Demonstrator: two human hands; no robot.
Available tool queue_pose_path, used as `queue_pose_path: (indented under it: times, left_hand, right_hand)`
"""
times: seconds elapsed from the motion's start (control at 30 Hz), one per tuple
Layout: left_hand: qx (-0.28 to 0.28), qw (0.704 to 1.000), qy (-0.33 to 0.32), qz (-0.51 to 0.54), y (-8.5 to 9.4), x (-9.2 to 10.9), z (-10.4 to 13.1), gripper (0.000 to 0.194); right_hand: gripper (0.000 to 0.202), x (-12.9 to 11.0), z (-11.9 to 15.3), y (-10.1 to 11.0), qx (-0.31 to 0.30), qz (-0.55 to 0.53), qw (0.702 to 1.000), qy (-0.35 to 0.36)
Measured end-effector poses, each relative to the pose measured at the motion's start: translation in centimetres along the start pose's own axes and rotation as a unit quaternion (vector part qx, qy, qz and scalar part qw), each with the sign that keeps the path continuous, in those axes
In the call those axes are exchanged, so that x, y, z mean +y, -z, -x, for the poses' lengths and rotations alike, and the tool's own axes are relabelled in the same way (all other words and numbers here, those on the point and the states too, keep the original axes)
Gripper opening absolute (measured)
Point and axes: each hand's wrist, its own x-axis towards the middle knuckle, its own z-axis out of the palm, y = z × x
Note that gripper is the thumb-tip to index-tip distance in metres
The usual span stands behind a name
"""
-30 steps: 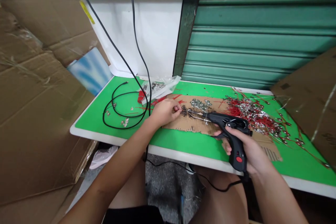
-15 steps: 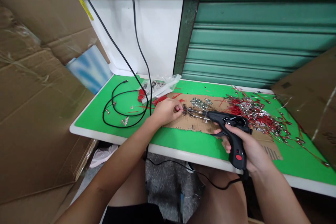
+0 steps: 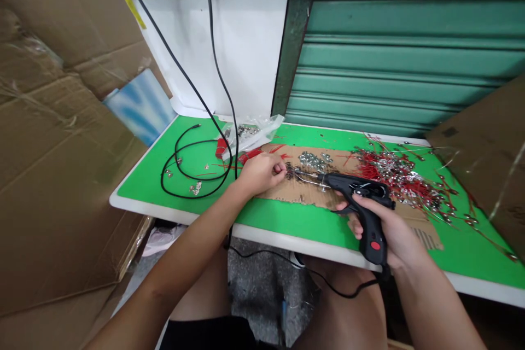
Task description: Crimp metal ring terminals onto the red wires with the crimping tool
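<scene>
Soldering gun (image 3: 348, 185) over cardboard sheet (image 3: 287, 193), handle (image 3: 371, 238) wrapped by my right hand (image 3: 389, 229) near front edge of table (image 3: 287, 243). My left hand (image 3: 262, 174) beside tip (image 3: 299, 173), fingertips pressed together; can't tell on what. Green strip (image 3: 287, 217) between cardboard and edge. Red-wire pile (image 3: 404, 181) crowds right; black cable (image 3: 188, 197) loops left.

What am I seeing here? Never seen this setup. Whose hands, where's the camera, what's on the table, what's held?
No robot here: these are one person's bare hands, filmed by a single camera worn on the head, looking forward and down. The right hand grips a black gun-shaped tool, which points toward the left hand. The left hand's fingertips are pinched together; anything between them is too small to make out. On the green table lie a cardboard sheet, small silver metal pieces, a tangled pile of red wires and a clear plastic bag.
</scene>
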Motion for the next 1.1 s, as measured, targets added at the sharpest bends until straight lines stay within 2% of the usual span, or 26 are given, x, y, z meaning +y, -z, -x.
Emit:
queue_pose_path:
  times: [0.23, 0.4, 0.57, 0.9, 1.1]
  left_hand:
    - [0.0, 1.0, 0.001, 0.005, -0.08, -0.06, -0.01, 0.008]
    - [0.004, 1.0, 0.007, -0.001, -0.01, 0.11, -0.03, 0.008]
    - [0.011, 1.0, 0.002, -0.005, -0.2, 0.19, -0.06, 0.008]
    - [0.013, 1.0, 0.002, -0.002, -0.31, 0.28, -0.09, 0.009]
    - [0.016, 1.0, 0.0, -0.005, -0.44, 0.25, -0.1, 0.01]
  right_hand:
    - [0.036, -0.34, 0.03, -0.38, 0.012, -0.035, 0.999, -0.007]
    - [0.033, -0.42, 0.22, -0.61, 0.018, -0.019, 1.0, -0.001]
    - [0.033, -0.06, 0.05, -0.16, 0.0, 0.009, 1.0, -0.012]
    - [0.039, 0.26, 0.07, 0.19, -0.002, 0.011, 1.0, -0.007]
    - [0.034, 0.3, -0.1, 0.26, 0.007, 0.008, 1.0, -0.006]
